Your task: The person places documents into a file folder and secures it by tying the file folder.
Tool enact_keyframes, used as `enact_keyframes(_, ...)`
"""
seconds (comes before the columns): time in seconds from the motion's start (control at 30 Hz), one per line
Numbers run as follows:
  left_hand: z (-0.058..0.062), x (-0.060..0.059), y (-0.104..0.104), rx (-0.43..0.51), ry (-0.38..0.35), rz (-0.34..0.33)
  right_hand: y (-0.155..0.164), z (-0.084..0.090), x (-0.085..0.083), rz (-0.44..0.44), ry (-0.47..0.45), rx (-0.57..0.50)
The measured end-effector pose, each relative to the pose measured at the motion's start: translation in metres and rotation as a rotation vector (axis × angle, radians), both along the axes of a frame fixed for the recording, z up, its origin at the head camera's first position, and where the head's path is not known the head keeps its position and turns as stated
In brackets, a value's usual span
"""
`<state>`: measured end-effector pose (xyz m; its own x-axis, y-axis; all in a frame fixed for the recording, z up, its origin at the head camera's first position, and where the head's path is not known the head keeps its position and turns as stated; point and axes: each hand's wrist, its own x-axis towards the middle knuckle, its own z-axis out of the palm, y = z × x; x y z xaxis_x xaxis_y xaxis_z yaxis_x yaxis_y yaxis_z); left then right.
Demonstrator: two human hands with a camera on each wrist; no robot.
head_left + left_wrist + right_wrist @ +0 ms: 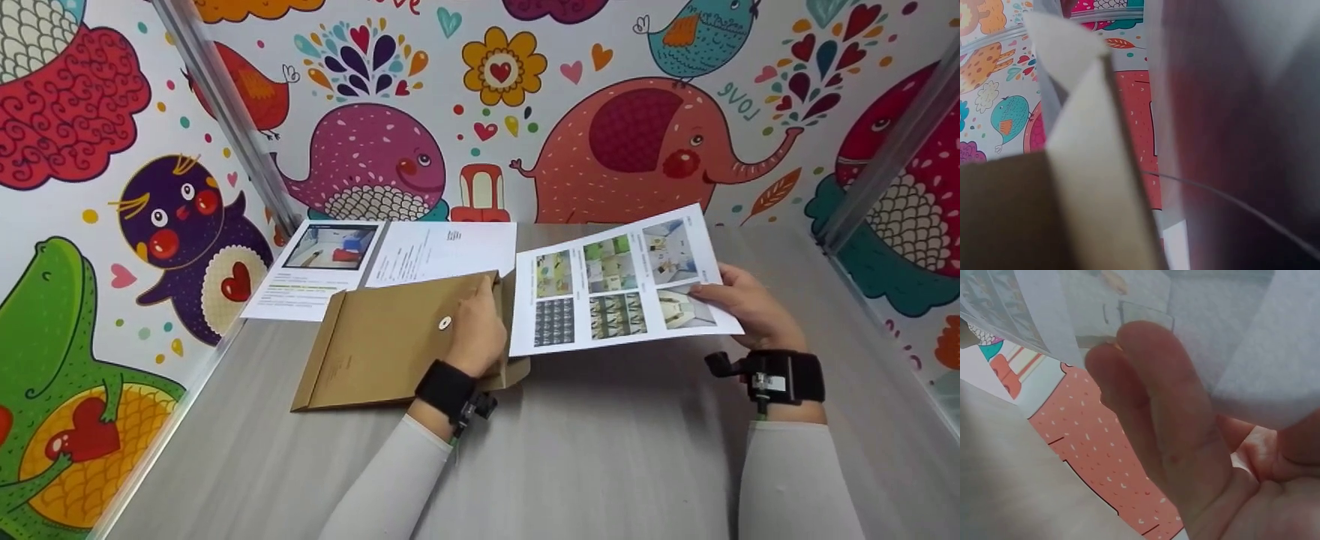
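A brown kraft envelope [382, 345] with a white round button is gripped by my left hand [478, 330] near its right end, where the flap stands open. In the left wrist view the envelope's pale folded edge [1095, 185] is close and blurred. My right hand [757, 307] pinches the right edge of a white sheet printed with several colour pictures [585, 292], thumb on top. From the right wrist camera, its fingers [1176, 405] show under the sheet [1235, 332]. The sheet's left edge lies beside the envelope's open end; whether any of it is inside cannot be told.
Behind the envelope, a printed page with a photo [300, 289] and a page of text [450, 255] lie on the grey table [615, 457]. Walls with cartoon animals [637, 157] and metal corner posts [232, 112] enclose the back and sides.
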<state>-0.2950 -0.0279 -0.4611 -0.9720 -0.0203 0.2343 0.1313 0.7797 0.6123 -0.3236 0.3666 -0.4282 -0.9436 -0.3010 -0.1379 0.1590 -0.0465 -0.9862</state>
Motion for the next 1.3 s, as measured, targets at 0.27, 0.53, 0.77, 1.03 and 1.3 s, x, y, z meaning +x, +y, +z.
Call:
enact_keyframes(0.27,0.002,0.004,0.0,0.021,0.006,-0.003,-0.012,-0.001,-0.003,0.063,0.016,0.054)
enact_keyframes(0.53,0.005,0.004,0.002,0.019,-0.016,0.024,-0.024,-0.009,-0.009,0.107,0.013,0.035)
enact_keyframes(0.77,0.008,0.004,0.001,0.028,-0.016,0.024,-0.032,-0.013,-0.011,0.125,0.003,0.048)
enact_keyframes(1.03,0.013,0.005,-0.008,0.08,0.011,0.011,-0.047,-0.022,-0.015,0.13,-0.032,-0.02)
enact_keyframes(1.3,0.015,0.005,-0.011,0.042,0.06,0.003,-0.041,-0.03,-0.016,0.128,-0.082,-0.101)
